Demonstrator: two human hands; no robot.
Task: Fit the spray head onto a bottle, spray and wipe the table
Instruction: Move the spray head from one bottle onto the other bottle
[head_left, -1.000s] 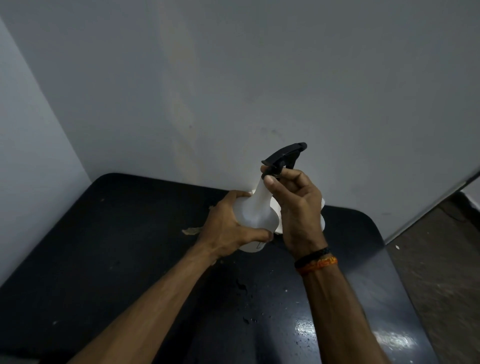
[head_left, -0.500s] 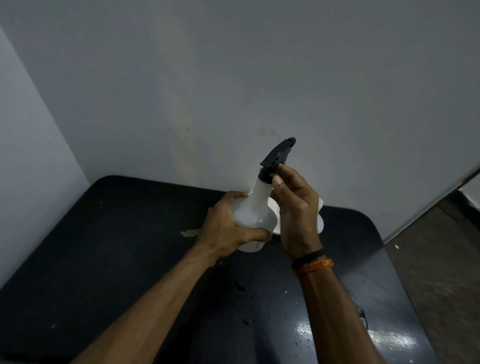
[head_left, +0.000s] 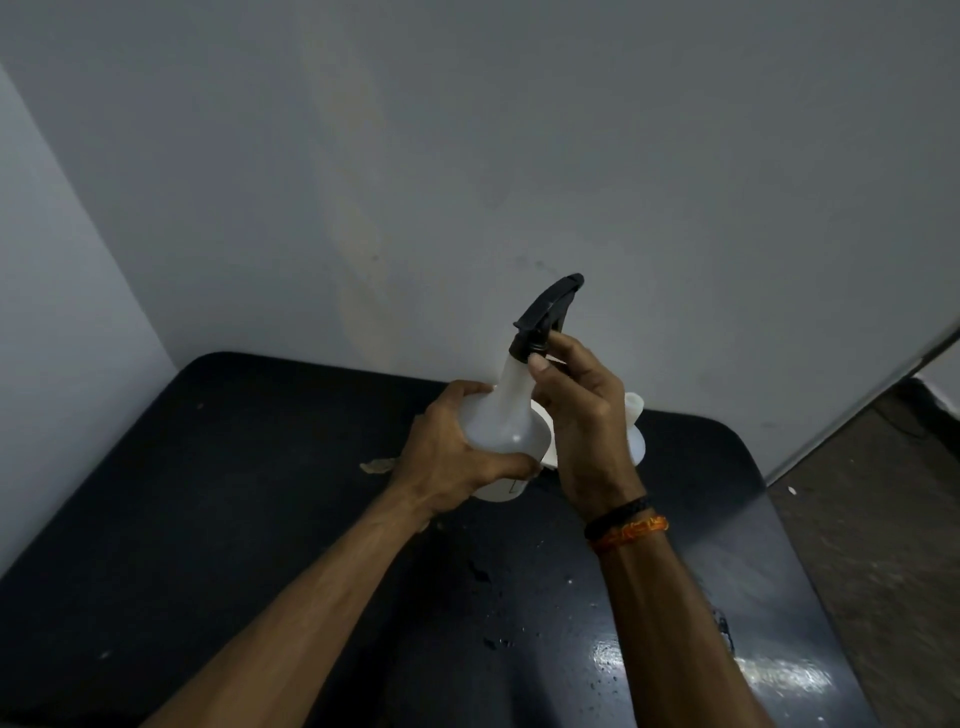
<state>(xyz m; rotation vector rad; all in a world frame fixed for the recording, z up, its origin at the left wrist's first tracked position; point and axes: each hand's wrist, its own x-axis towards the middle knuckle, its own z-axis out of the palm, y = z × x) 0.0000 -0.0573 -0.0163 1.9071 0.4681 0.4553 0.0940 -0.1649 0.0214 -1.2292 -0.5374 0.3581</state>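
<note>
A translucent white bottle (head_left: 500, 425) is held above the black table (head_left: 218, 499). My left hand (head_left: 451, 451) wraps around its round body. A black spray head (head_left: 548, 310) sits on the bottle's neck, nozzle pointing up and to the right. My right hand (head_left: 584, 415) pinches the black collar at the base of the spray head with thumb and fingertips. A second white bottle (head_left: 635, 422) without a head stands behind my right hand, mostly hidden.
A small crumpled beige scrap (head_left: 378, 466) lies on the table left of my left hand. Water droplets and a wet sheen (head_left: 774, 675) cover the table's near right part. Walls close in behind and left; the floor (head_left: 883, 519) lies right.
The spray head's nozzle has turned from pointing right to pointing more upward. My right fingers have shifted around the collar. The bottle stays in my left hand.
</note>
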